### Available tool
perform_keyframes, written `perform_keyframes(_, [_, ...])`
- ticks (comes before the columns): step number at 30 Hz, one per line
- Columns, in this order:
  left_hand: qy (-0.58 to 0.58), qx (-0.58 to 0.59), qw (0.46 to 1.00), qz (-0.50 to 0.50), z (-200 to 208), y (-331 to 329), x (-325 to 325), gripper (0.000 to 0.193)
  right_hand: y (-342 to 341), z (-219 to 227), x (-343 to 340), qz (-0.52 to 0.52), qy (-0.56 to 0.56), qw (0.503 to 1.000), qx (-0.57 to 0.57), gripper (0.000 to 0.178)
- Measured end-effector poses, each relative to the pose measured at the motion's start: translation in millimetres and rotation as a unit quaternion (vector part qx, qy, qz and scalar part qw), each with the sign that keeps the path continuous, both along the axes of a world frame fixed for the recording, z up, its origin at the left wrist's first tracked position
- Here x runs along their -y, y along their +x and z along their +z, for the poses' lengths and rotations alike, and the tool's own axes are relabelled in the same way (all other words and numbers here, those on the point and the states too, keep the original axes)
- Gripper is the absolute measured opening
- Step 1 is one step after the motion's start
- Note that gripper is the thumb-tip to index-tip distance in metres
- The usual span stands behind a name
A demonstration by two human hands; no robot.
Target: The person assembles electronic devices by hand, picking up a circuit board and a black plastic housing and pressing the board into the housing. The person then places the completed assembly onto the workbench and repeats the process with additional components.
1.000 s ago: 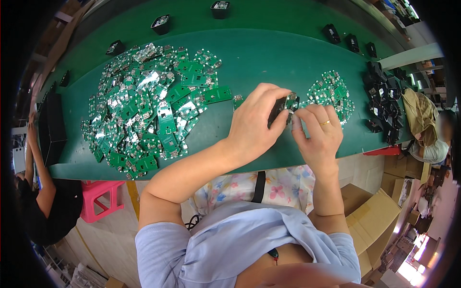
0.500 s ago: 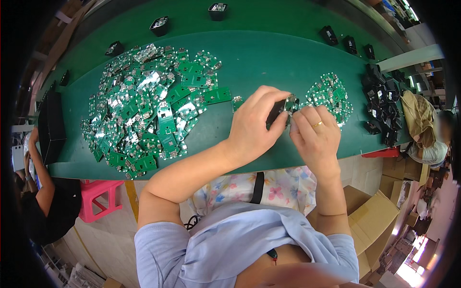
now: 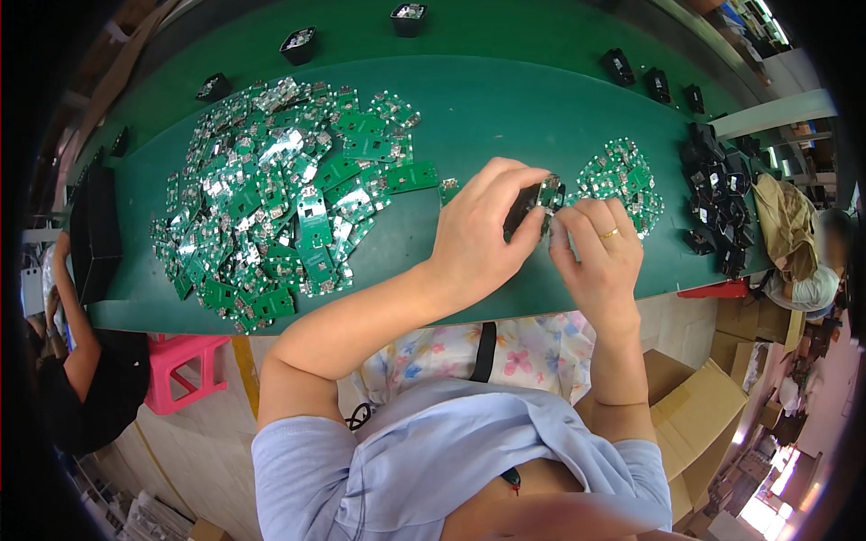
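My left hand (image 3: 478, 234) is wrapped round a small black plastic housing (image 3: 518, 213), thumb on the near side and fingers over the far side. At the housing's right end shows a small green circuit board (image 3: 548, 190). My right hand (image 3: 597, 248), with a ring on one finger, is closed in a pinch right beside that end. Whatever its fingertips hold is too small or hidden to make out. A small pile of green circuit boards (image 3: 622, 185) lies just beyond my right hand, and a single board (image 3: 448, 189) lies left of my left hand.
A big heap of green circuit boards (image 3: 262, 212) covers the left of the green table (image 3: 505, 113). Black housings (image 3: 719, 198) are piled at the right edge. Black housings holding boards (image 3: 299, 45) stand along the back. Another person's arm (image 3: 77, 325) shows at far left, beside a pink stool (image 3: 180, 370).
My right hand has shifted slightly right, its fingers a little farther from the housing and board. My left hand keeps its grip nearly in place.
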State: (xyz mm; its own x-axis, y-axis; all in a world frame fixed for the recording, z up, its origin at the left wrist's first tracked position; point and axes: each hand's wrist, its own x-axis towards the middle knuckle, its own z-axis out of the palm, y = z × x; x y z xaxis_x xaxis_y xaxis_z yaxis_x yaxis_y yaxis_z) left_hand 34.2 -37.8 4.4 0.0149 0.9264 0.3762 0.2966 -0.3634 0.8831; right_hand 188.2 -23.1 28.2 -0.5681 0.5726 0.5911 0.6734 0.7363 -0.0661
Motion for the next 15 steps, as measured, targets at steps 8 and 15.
perform_keyframes(8, [0.004,-0.008,1.0,0.005,-0.8,0.4,0.3,0.027,-1.0,2.9,0.9,-0.001,0.009,0.999,0.036,0.024])
perform_keyframes(15, [0.024,-0.024,0.999,0.016,-1.6,1.7,-1.3,0.028,-3.0,8.9,-1.3,0.017,0.033,0.996,0.077,0.019])
